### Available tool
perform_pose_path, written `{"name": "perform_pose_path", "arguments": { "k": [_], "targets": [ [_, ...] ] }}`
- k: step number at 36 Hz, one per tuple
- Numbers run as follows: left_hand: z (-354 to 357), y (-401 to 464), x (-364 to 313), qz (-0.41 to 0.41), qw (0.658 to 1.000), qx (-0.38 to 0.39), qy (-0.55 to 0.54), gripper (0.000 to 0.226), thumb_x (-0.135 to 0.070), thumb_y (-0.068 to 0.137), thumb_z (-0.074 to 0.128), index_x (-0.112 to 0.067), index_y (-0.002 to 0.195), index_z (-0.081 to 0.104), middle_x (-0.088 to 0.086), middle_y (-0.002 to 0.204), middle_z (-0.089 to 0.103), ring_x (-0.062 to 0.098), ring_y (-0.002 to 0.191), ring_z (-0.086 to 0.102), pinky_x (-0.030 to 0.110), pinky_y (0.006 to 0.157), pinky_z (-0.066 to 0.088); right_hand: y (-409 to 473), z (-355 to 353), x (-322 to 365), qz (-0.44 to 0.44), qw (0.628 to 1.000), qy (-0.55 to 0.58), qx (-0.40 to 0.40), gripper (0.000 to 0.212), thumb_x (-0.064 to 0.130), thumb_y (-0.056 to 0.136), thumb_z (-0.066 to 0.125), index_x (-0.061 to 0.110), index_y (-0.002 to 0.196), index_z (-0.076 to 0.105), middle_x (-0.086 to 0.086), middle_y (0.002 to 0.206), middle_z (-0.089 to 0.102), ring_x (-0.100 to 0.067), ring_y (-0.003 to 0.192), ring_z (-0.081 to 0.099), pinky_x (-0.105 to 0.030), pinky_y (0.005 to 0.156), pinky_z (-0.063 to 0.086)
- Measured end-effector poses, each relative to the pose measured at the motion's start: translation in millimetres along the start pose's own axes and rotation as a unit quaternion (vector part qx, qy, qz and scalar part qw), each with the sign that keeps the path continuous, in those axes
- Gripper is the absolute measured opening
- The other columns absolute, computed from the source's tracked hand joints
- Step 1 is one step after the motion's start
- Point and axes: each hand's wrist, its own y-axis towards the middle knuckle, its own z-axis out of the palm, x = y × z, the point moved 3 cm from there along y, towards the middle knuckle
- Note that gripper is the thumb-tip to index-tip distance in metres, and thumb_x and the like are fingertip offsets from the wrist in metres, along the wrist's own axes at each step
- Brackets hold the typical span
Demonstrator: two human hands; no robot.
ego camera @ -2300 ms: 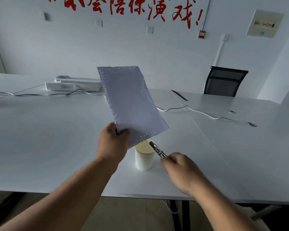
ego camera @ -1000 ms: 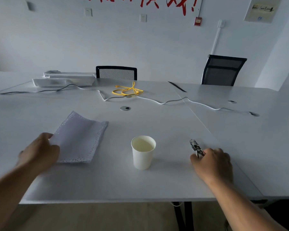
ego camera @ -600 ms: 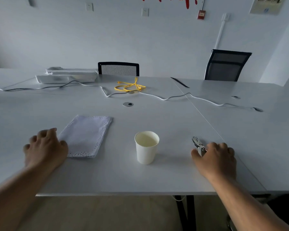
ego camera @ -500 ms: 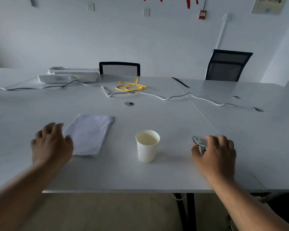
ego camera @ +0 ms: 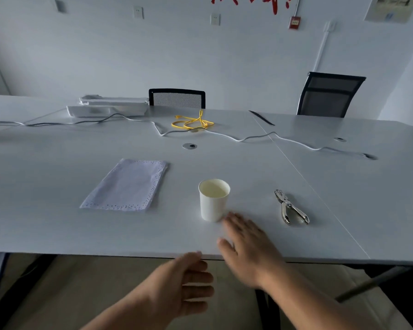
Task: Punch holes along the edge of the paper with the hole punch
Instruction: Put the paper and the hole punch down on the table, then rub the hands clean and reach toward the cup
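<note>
The paper point(ego camera: 129, 185) lies flat on the white table point(ego camera: 57, 222), left of centre, with small holes along its edges. The metal hole punch point(ego camera: 290, 207) lies on the table to the right, untouched. My right hand point(ego camera: 246, 246) hovers open over the table's front edge, fingers near the base of the paper cup point(ego camera: 214, 200). My left hand point(ego camera: 184, 284) is open below the table edge, in front of it, holding nothing.
A yellow cable point(ego camera: 192, 122) and a white cord point(ego camera: 248, 138) lie across the far part of the table. A white tray-like device point(ego camera: 107, 108) sits at the back left. Two black chairs point(ego camera: 177, 98) stand behind the table.
The paper was laid flat on the table and the punch set down. Both hands let go and drew back toward the table's front edge, moving inward.
</note>
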Motion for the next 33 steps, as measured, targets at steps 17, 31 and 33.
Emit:
{"name": "perform_pose_path", "arguments": {
  "k": [17, 31, 33],
  "targets": [
    [-1, -9, -11, -0.010, 0.992, 0.021, -0.124, 0.074, -0.048, 0.109, 0.045, 0.019, 0.129, 0.067, 0.038, 0.128, 0.076, 0.042, 0.106, 0.072, 0.050, 0.090, 0.059, -37, -41, 42, -0.029, 0.971, 0.229, -0.065, 0.045, 0.038, 0.091, 0.047, 0.027, 0.126, 0.074, 0.011, 0.127, 0.076, -0.001, 0.119, 0.065, -0.024, 0.101, 0.050],
    [0, -11, -10, -0.020, 0.989, 0.027, -0.147, 0.056, -0.048, 0.106, 0.044, 0.001, 0.098, 0.070, 0.016, 0.084, 0.065, 0.029, 0.074, 0.065, 0.037, 0.074, 0.053, -70, 0, 69, -0.214, 0.970, 0.114, 0.024, 0.061, 0.035, 0.091, 0.041, 0.022, 0.149, 0.055, 0.007, 0.164, 0.045, -0.005, 0.154, 0.030, -0.017, 0.125, 0.014],
    [0, -8, -11, -0.019, 0.989, 0.018, -0.149, 0.059, -0.046, 0.108, 0.044, 0.005, 0.097, 0.072, 0.016, 0.079, 0.068, 0.029, 0.068, 0.067, 0.037, 0.070, 0.055, -70, -8, 69, -0.224, 0.958, 0.177, 0.038, 0.049, 0.025, 0.092, 0.047, 0.021, 0.137, 0.066, 0.009, 0.151, 0.060, -0.003, 0.144, 0.046, -0.021, 0.120, 0.033]
  ]
}}
